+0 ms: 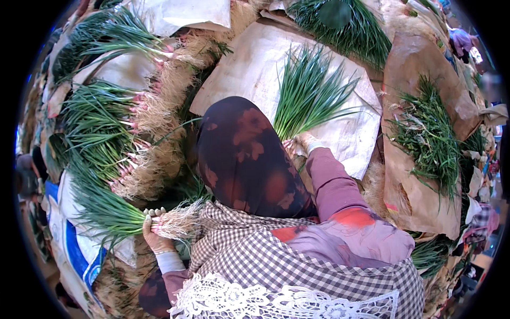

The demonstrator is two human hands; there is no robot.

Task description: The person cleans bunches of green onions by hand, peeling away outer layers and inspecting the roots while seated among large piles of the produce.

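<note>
My left hand (155, 232) is closed round a bunch of spring onions (119, 217), gripping it just above the pale roots, with the green leaves pointing left. On a whitish sheet in front of me, my right hand (306, 141) grips the base of another bunch of spring onions (313, 95). Its leaves fan out away from me over the sheet. My knee, under dark patterned cloth (247, 154), partly hides the base of that bunch and some of my right fingers.
At the left lies a row of spring onion bunches (106, 127), roots facing inward. The whitish sheet (239, 69) spreads ahead. More green leaves (350, 26) lie at the far side. Loose greens (429, 135) rest on brown paper (406, 196) at the right.
</note>
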